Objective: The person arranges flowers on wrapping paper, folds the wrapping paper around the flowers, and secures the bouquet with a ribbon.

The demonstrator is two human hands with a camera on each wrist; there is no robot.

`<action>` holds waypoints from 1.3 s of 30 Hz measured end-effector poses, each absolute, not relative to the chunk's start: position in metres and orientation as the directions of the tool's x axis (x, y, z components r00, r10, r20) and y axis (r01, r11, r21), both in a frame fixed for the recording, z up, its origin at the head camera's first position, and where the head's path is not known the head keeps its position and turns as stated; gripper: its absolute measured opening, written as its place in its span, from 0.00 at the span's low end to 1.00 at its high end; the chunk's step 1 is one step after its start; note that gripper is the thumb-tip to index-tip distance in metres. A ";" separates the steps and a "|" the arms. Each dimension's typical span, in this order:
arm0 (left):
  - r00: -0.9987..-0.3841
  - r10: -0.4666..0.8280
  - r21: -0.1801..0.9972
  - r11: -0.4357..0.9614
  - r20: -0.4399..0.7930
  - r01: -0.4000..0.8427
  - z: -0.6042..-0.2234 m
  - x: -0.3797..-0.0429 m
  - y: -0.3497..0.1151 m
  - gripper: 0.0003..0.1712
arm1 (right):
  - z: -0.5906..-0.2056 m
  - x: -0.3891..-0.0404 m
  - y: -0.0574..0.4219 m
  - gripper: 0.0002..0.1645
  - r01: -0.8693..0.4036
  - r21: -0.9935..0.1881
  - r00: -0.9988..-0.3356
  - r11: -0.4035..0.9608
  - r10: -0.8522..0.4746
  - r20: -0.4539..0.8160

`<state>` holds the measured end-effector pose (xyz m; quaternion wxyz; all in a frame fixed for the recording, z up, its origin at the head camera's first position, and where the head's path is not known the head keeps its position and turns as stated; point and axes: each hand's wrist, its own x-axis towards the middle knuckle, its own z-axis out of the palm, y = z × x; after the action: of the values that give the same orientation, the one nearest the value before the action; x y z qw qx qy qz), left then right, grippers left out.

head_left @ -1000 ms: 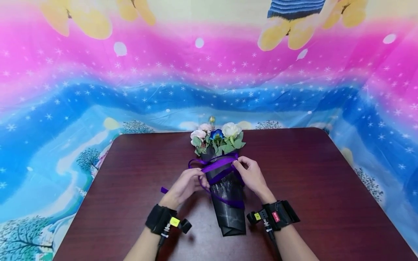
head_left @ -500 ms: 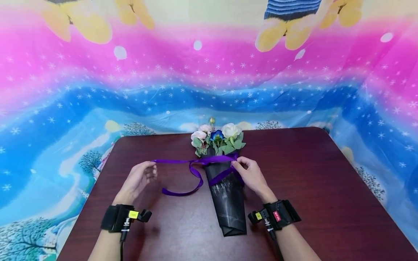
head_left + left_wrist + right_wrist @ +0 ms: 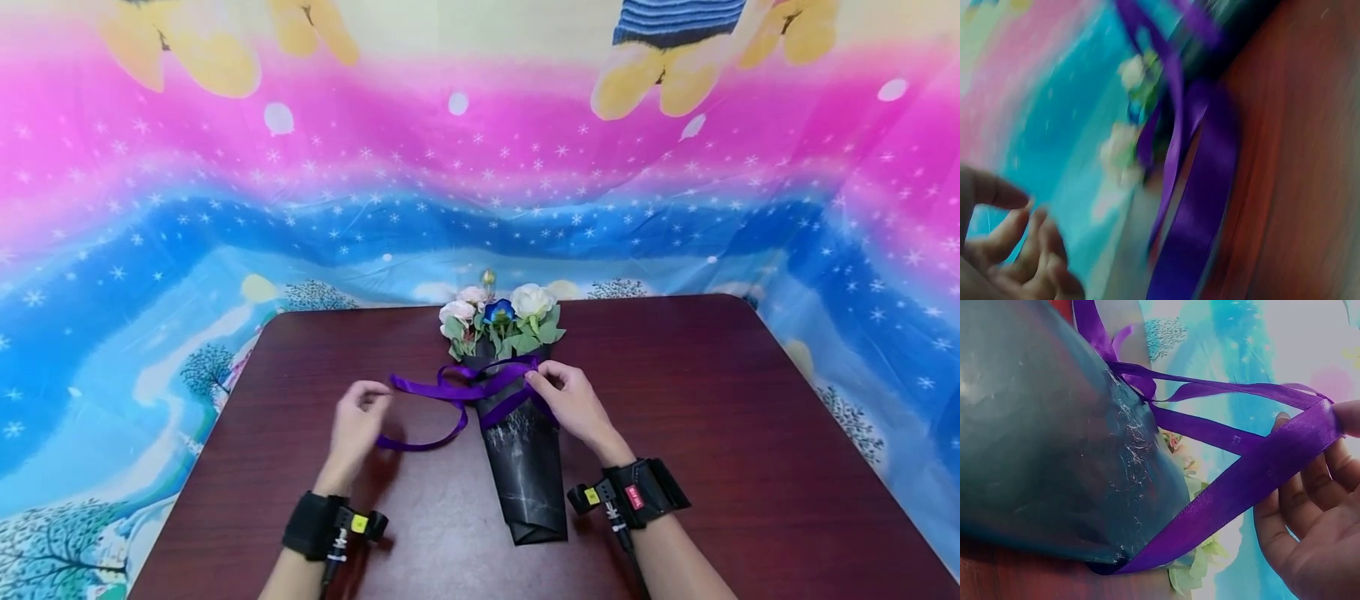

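Observation:
A bouquet in black wrapping paper (image 3: 525, 483) lies on the table, its white, pink and blue flowers (image 3: 532, 300) pointing away. Purple ribbon (image 3: 438, 390) goes round the upper part of the wrap, with loose lengths curling off to the left. My right hand (image 3: 573, 404) pinches a loop of it between thumb and fingers at the right edge, as the right wrist view shows. My left hand (image 3: 358, 427) is left of the bouquet, close to one ribbon end. In the left wrist view its fingers (image 3: 1047, 250) are loosely bent, with no ribbon between them; that view is blurred.
The dark red-brown table (image 3: 675, 375) is backed by a printed pink and blue cloth (image 3: 450, 208). A black strap with a small camera sits on each wrist (image 3: 645, 493), a cable running from it.
My left hand first drew a ribbon length out leftward, then came back a little to the right and let it go; that length now hangs slack. My right hand keeps its hold near the same spot.

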<state>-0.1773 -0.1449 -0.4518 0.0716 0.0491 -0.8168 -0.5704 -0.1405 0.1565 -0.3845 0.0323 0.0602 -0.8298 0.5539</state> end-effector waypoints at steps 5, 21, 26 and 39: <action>-0.984 0.136 0.908 0.386 0.118 0.162 -0.450 -0.158 -0.099 0.04 | -0.383 -0.141 0.154 0.14 -0.142 -0.913 -0.990 0.381 -0.060 0.129; -0.881 0.446 0.797 0.469 0.157 0.380 -0.468 -0.136 0.000 0.26 | -0.384 -0.141 0.148 0.18 -0.158 -0.929 -0.987 0.335 -0.053 0.149; -0.906 0.381 0.796 0.484 0.183 0.364 -0.471 -0.136 0.006 0.28 | -0.404 -0.150 0.153 0.19 -0.168 -0.934 -0.986 0.314 -0.039 0.164; -0.915 0.319 0.757 0.525 0.248 0.389 -0.470 -0.130 0.000 0.40 | -0.423 -0.157 0.154 0.23 -0.156 -0.928 -0.981 0.337 0.057 0.186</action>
<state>-0.1297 0.0004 -0.4702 0.0393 -0.2028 -0.8723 -0.4431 -0.1571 0.1543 -0.4232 0.0928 0.0305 -0.8124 0.5749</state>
